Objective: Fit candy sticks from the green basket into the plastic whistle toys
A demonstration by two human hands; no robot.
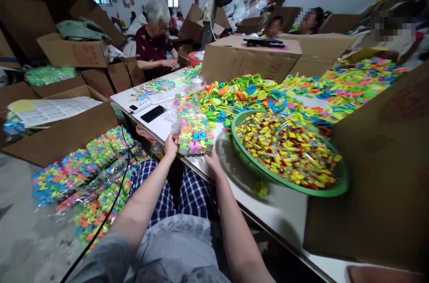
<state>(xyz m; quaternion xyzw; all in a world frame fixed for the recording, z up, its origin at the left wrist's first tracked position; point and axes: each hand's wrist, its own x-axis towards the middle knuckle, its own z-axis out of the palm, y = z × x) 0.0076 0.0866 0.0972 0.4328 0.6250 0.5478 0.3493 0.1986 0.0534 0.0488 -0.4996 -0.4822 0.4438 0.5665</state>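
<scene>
A clear plastic bag packed with colourful small plastic pieces (194,131) rests at the near edge of the white table (275,207). My left hand (171,145) grips its left side, fingers closed on the plastic. At the bag's lower right corner, my right hand (212,160) holds on too, its fingers partly hidden. Behind the bag spreads a heap of bright plastic toy pieces (241,93). A black phone (153,114) lies left of the bag. To the right, a green basket (254,169) is full of small yellow and red wrapped pieces (288,149).
Filled bags (80,162) lie on the floor at left, beside an open carton (67,133). A black cable (115,202) hangs by my left arm. One cardboard box (251,57) stands on the table, another (375,176) at right. A person (156,46) sits across the table.
</scene>
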